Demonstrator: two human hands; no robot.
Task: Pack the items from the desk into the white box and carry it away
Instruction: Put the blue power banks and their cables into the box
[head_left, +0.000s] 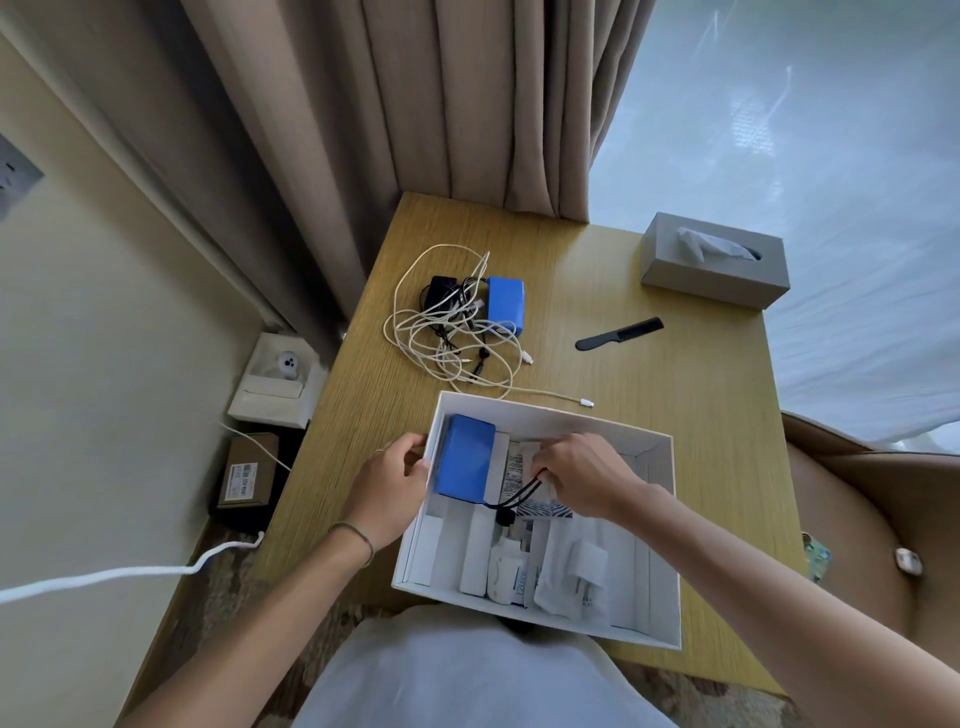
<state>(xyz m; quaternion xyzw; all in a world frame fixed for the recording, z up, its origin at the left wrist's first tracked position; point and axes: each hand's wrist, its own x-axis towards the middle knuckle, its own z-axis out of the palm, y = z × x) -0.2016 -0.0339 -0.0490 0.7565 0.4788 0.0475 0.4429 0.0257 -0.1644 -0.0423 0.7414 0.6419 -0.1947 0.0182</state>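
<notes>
White box (655, 530) open-topped at near desk (675, 415) edge, long axis running left-right, slightly skewed. Inside near side: white adapter (587, 564) in a clear bag, small white bottle (506, 569), white cartons. Inside far-left corner: blue pack (464, 457), long axis near-far, black leads (522, 493) exiting its near end toward the right.

Left hand (389, 488) on box's left wall, fingers curled over the rim beside the blue pack, gripping the wall. Thin band on that wrist.

Right hand (576, 475) inside box, fingers curled down, pinching the black leads just right of the pack. Tips partly hidden; exact contact on the leads hard to tell.

Beyond box: white cable (550, 396) end lying just past the far wall, plug pointing right. Farther: tangle of cream cables (441, 332), black charger (441, 293), second blue pack (505, 306), long axis near-far, touching the tangle. Black comb (619, 333) right of tangle, apart, long axis left-right and angled, handle to the left. Grey tissue box (714, 260) at far right corner.

Off desk, left floor: brown carton (248, 475), white tray (278, 382), white cord (130, 574). Brown curtain (415, 104) behind desk.
</notes>
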